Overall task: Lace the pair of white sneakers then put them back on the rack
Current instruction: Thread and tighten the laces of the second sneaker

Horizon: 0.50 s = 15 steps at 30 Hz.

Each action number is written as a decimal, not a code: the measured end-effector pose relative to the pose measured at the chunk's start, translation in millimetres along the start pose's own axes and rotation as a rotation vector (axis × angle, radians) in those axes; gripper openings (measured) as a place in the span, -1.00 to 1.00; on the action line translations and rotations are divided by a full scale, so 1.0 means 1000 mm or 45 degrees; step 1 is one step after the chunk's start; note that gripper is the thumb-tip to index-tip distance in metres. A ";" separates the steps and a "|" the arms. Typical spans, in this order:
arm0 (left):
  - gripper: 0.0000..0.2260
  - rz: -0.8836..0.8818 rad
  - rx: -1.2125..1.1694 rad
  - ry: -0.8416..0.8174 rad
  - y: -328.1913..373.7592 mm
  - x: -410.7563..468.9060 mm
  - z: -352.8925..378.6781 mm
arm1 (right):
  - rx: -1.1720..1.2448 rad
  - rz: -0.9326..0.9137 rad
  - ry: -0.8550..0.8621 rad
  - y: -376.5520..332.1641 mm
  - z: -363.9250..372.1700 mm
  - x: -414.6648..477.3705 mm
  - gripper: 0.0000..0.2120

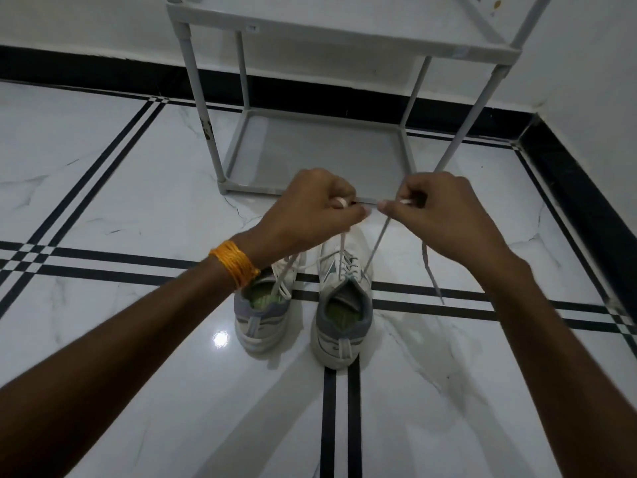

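Both hands are raised: my left hand [312,210] and right hand [439,210] each pinch one lace [377,241] end. Below them, two white sneakers [343,305] stand on the floor [120,201]; beyond them stands the rack [310,157].

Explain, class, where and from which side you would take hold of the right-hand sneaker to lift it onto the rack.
Probably the heel collar of the right sneaker, gripped from above and behind. The heel faces the person, the opening points up, so fingers can hook inside the rim. Both the left hand and right hand hold its laces taut above the tongue, so avoid the front.
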<state>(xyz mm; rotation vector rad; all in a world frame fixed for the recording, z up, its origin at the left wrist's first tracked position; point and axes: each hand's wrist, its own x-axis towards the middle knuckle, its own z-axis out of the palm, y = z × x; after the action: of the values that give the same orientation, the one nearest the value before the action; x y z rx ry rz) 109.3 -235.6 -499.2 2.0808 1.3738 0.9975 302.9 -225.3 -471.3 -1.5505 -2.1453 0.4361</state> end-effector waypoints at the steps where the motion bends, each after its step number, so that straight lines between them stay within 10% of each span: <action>1: -0.65 0.016 -0.080 -0.083 0.005 0.002 0.002 | -0.010 -0.064 -0.012 -0.006 0.002 0.003 -0.75; 10: -0.85 0.761 0.820 -0.424 0.002 0.007 0.013 | 0.252 -0.198 0.121 -0.003 0.009 0.018 -0.93; 15: -0.69 0.625 1.190 -0.437 0.006 0.024 0.015 | 0.454 -0.263 0.007 -0.013 0.014 0.026 -0.89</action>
<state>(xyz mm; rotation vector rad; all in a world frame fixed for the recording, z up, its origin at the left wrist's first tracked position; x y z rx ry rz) 130.2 -215.3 -497.1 3.1825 1.2892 0.0557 278.5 -204.4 -471.7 -1.1224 -2.0588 0.6973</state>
